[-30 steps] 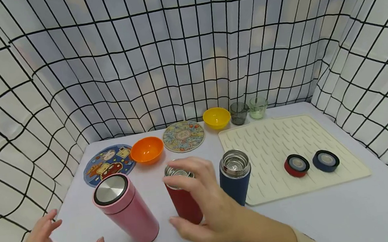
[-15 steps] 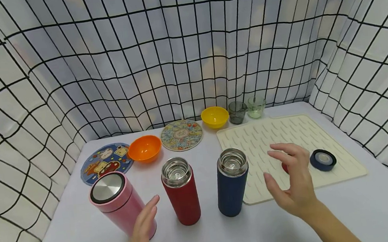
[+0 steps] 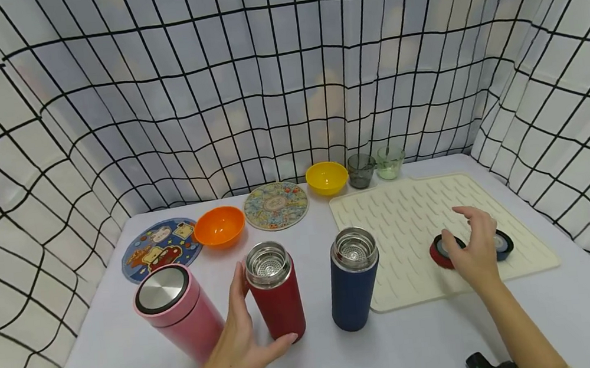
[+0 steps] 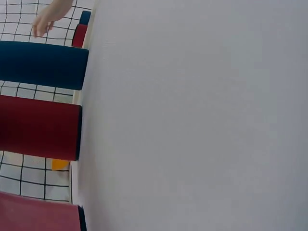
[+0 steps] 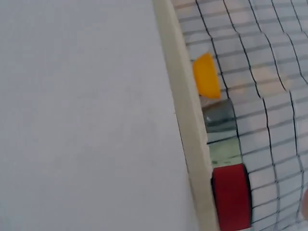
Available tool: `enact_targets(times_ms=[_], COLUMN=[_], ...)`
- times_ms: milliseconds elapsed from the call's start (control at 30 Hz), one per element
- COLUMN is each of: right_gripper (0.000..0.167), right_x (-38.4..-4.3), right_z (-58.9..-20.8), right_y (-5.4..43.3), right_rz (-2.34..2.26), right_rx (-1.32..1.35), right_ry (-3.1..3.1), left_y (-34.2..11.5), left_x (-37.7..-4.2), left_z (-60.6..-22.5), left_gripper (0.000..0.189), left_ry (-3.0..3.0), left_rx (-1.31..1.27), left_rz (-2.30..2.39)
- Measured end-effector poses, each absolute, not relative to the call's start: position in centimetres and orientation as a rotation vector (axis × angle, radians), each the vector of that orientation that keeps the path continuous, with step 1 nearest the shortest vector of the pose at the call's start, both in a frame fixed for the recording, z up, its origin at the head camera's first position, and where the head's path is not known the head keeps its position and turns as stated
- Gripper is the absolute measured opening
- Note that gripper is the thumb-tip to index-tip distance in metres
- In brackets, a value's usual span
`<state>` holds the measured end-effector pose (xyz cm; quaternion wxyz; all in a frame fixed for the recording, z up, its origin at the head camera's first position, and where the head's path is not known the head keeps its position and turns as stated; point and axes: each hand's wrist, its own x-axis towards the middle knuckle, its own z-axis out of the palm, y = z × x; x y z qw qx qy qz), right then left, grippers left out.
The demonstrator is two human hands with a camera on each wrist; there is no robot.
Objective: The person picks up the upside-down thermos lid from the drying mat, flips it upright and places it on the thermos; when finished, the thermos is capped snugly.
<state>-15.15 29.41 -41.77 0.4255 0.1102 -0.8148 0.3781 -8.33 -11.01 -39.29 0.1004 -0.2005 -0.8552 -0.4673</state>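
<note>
A red thermos (image 3: 279, 304), its steel mouth uncovered, stands upright in the middle. My left hand (image 3: 240, 337) is spread around its left side, fingers behind and thumb in front by its base. To its right is an uncovered blue thermos (image 3: 354, 297); at left, a pink thermos (image 3: 185, 322) has its lid on. Over the mat, my right hand (image 3: 477, 255) hovers with thumb and fingers apart at a red lid (image 3: 441, 257). A blue lid (image 3: 504, 247) sits behind that hand, partly hidden. In the right wrist view the red lid (image 5: 232, 197) rests on the mat's edge.
The lids lie on a cream drying mat (image 3: 397, 245). Along the back are an orange bowl (image 3: 220, 227), a yellow bowl (image 3: 327, 178), two glass cups (image 3: 361, 171) and two round patterned mats (image 3: 276, 206). A black grid net (image 3: 286, 90) encloses the table.
My right hand has gone from the red thermos across to the red lid. My left hand has moved from left of the pink thermos to beside the red one.
</note>
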Motion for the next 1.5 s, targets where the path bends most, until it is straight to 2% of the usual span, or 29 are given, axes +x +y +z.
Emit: enact_targets(times_ms=[167, 367, 500, 733, 867, 1267, 1500], right_gripper=[0.056, 0.071, 0.072, 0.083, 0.09, 0.08, 0.078], right_x=[-14.8, -15.4, -16.1, -16.0, -15.8, -15.3, -15.3], right_z=[-43.7, -45.6, -46.8, -46.8, -46.5, -46.2, -44.5], right_y=[31.2, 32.3, 32.3, 32.3, 32.1, 31.1, 30.0], right_rz=[1.044, 1.016, 1.011, 1.005, 0.999, 1.18, 1.237], right_rx=[0.098, 0.104, 0.092, 0.005, -0.032, -0.224, -0.264], right_ry=[-2.241, -2.487, -2.533, -2.599, -2.621, -2.343, -2.224], left_y=[-9.4, -8.7, -8.9, -8.6, -8.5, -8.5, -8.7], left_x=[-10.1, -11.4, -11.7, -11.8, -11.7, -12.1, -12.3], left_z=[-39.3, -40.2, -41.1, -42.5, -42.7, -45.1, -45.9], left_gripper=[0.12, 0.115, 0.108, 0.085, 0.082, 0.083, 0.079], left_ry=[-2.386, -2.123, -2.067, -2.06, -2.047, -1.967, -1.991], left_rx=[-0.571, -0.614, -0.62, -0.52, -0.535, -0.678, -0.68], left_rz=[-1.538, -1.713, -1.767, -1.934, -1.959, -1.753, -1.718])
